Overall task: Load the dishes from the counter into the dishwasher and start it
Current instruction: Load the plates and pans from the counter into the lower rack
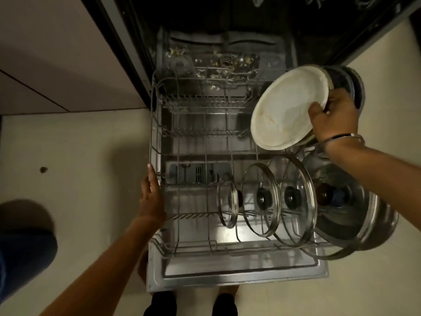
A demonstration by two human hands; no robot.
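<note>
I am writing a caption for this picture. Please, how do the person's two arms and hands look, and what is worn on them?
Both forearms are bare, with no sleeves in view and no gloves. The right hand has a thin metal bangle around the wrist. The left hand shows no ring, watch or bangle.

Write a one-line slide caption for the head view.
Right hand lowers a stack of white plates toward the dishwasher's lower rack, left hand steadying its edge beside racked glass lids.
</note>
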